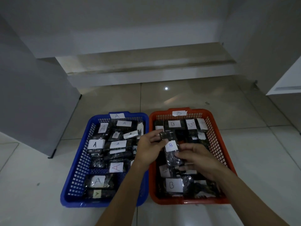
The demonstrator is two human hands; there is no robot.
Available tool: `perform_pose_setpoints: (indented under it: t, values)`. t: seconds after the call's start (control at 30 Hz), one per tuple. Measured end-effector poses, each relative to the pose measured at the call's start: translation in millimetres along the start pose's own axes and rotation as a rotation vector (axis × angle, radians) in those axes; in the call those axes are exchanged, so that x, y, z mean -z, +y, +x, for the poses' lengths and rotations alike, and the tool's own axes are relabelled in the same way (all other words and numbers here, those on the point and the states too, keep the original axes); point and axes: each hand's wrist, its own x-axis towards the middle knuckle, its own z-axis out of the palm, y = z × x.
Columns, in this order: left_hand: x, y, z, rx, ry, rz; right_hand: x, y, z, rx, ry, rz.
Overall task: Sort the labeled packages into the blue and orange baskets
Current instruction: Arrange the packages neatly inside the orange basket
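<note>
A blue basket (pixel 76 168) tagged A lies on the left, filled with several dark packages bearing white A labels (pixel 95 144). To its right lies an orange basket (pixel 218 137) tagged B, holding several dark packages with B labels (pixel 174 185). Above the orange basket, both hands hold one dark package with a B label (pixel 171 148). My left hand (pixel 149 146) grips its far end. My right hand (pixel 197 158) grips its near end.
The baskets sit side by side on a pale tiled floor (pixel 260 160). A grey cabinet panel (pixel 32 103) stands at the left, a white step (pixel 146 70) runs behind, and a white cabinet corner (pixel 286 82) juts in at the right.
</note>
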Motion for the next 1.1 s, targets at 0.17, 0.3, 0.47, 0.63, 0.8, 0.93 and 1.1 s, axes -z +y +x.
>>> perform_pose_setpoints:
  t: [0.17,0.3,0.47,0.63,0.8,0.93,1.1]
  values:
    - [10,19,50,-0.086,0.026,0.295,-1,-7,33,0.038,0.021,0.044]
    - [20,37,98,-0.177,-0.003,0.653,-9,-13,73,0.038,0.191,0.117]
    - [29,41,136,-0.293,-0.058,0.935,-11,-6,107,0.032,0.295,0.103]
    - [29,41,144,-0.422,0.032,1.124,-16,-2,112,0.015,0.348,0.108]
    - [27,41,145,-0.360,0.057,1.106,-14,-4,111,0.014,0.396,0.032]
    - [24,42,146,-0.291,0.046,1.007,-8,-8,101,0.029,0.363,-0.036]
    - [20,38,142,-0.277,0.083,0.971,14,-6,67,0.090,0.416,-0.320]
